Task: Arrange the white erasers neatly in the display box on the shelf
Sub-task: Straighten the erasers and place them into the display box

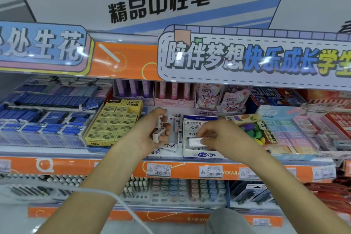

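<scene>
Holding 2 white erasers (159,129) bunched in your left hand (150,131), w/ your right hand (218,136) pinching another eraser (195,141) over the display box (201,155). More erasers (168,147) lie loose on the shelf (117,165) beside the box.

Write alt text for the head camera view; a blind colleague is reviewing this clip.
At a stationery shelf, the right hand lays a white eraser into the white display box, while the left hand grips several more erasers. Loose erasers lie on the shelf between them, beside a yellow eraser box.
</scene>
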